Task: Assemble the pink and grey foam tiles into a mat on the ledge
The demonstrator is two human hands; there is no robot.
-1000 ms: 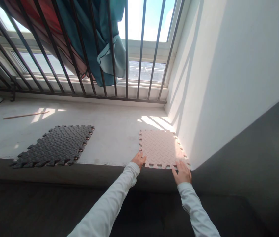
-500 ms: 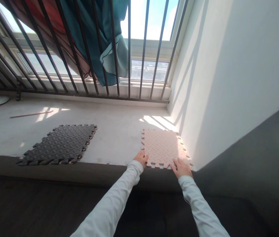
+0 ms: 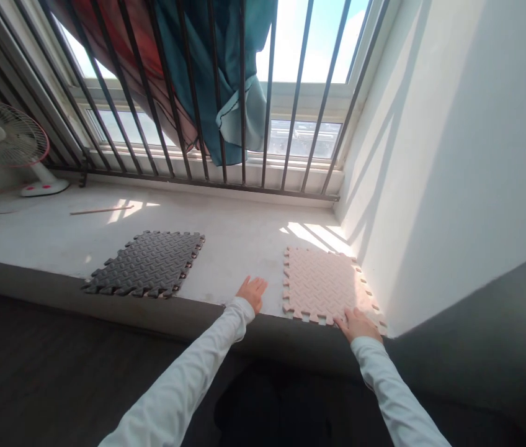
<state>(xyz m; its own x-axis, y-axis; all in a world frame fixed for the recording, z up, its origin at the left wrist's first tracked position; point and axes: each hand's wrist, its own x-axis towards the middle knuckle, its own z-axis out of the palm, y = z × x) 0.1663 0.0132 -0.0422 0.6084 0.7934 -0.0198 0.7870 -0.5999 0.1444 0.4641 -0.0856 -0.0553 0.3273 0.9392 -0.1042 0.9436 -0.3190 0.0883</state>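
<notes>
A pink foam mat tile (image 3: 321,282) with toothed edges lies flat on the white ledge (image 3: 230,254), close to the right wall. My right hand (image 3: 360,324) rests on its front right corner, fingers spread and touching the surface. To the left of this tile, my left hand (image 3: 252,293) is over the ledge, apart from the tile, with fingers stretched out and nothing in them. A dark grey foam mat tile (image 3: 149,264) of the same toothed kind lies farther left, its front edge along the ledge's front edge.
A fan (image 3: 9,139) stands at the far left of the ledge. Behind the grey tile lies a thin stick (image 3: 100,211). Metal bars (image 3: 226,183) run along the window, with a teal and red curtain (image 3: 198,68) behind them. A white wall (image 3: 444,143) bounds the right side.
My left hand has left the pink tile's left edge and moved left over the ledge. My right hand stays on the tile. The view has turned left, showing more of the fan.
</notes>
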